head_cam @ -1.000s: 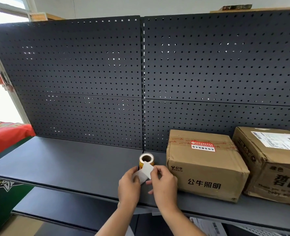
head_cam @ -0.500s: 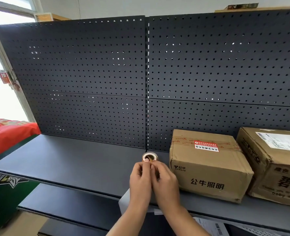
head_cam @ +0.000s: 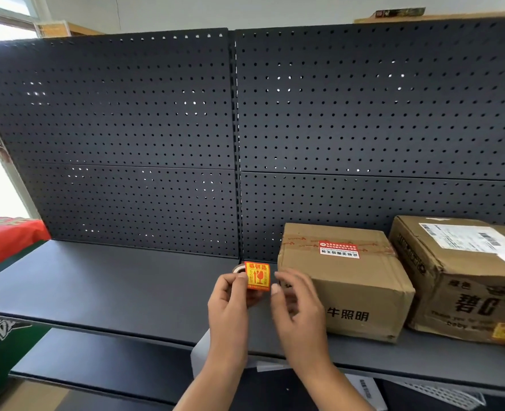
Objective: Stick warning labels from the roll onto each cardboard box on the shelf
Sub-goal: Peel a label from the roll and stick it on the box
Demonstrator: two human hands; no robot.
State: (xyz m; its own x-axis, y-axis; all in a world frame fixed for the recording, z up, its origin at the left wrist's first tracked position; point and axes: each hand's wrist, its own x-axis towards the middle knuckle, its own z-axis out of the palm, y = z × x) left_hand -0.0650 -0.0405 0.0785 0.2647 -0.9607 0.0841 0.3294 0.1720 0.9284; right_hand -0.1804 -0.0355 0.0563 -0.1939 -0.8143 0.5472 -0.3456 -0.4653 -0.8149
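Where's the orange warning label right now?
Head view, centre: the orange warning label is pinched by the left hand, just left of the left cardboard box.

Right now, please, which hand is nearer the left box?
Right: right hand hovers at the front-left corner of the box; left hand, pinching a label, sits farther left.

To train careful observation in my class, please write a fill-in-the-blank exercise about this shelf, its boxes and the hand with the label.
1. The left hand pinches the warning label just to the ___ of the nearer box.
2. The nearer box carries a red-and-white sticker on its ___ face.
3. Counting the other box, the shelf holds ___ cardboard boxes.

Missing words: left; top; two
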